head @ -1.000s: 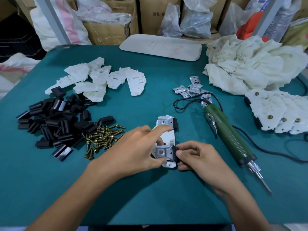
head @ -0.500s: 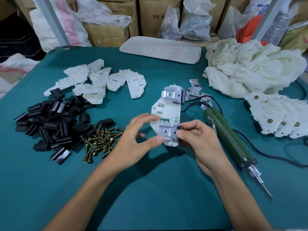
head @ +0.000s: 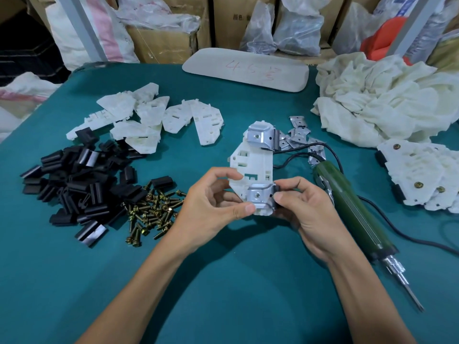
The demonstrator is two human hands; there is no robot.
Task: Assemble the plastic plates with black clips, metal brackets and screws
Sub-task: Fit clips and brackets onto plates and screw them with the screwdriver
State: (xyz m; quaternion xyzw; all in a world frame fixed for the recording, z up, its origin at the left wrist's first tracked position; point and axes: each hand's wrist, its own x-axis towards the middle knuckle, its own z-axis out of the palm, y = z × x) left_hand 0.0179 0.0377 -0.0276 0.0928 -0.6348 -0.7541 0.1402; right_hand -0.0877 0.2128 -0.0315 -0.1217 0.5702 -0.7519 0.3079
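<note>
Two grips on one plate (head: 250,165), held up off the worktop (head: 223,281) at frame centre. Your left grip (head: 211,207) pinches the plate's lower left edge, thumb tip at the corner of the lower bracket (head: 259,197). Your right grip (head: 305,209) pinches that bracket's right side, where a black clip (head: 276,192) shows under the fingertips.

The plate's long axis runs up-frame, away from you, tilted slightly. The upper bracket (head: 260,136) sits at the far end, above both grips. No screw head shows in either bracket hole, so screws look like the next step.

That step turns on two reaches. The screws (head: 154,209) lie left of the plate, near your left grip, so that one is closer. The screwdriver (head: 352,209) lies just right of your right grip. Its axis is diagonal, with the bit pointing to the lower right of the frame.

Whichever grip lets go, the other must keep the lower bracket from slipping, since nothing visibly fixes it yet.

For room, bare worktop runs below both grips, enough to lay the plate flat. Its cable (head: 298,157) loops just behind the plate, beside the spare brackets (head: 298,135), so it could snag. The clip pile (head: 74,184) is far left and the loose plates (head: 149,117) upper left. The finished stack (head: 422,175) is at the right edge, well apart.
</note>
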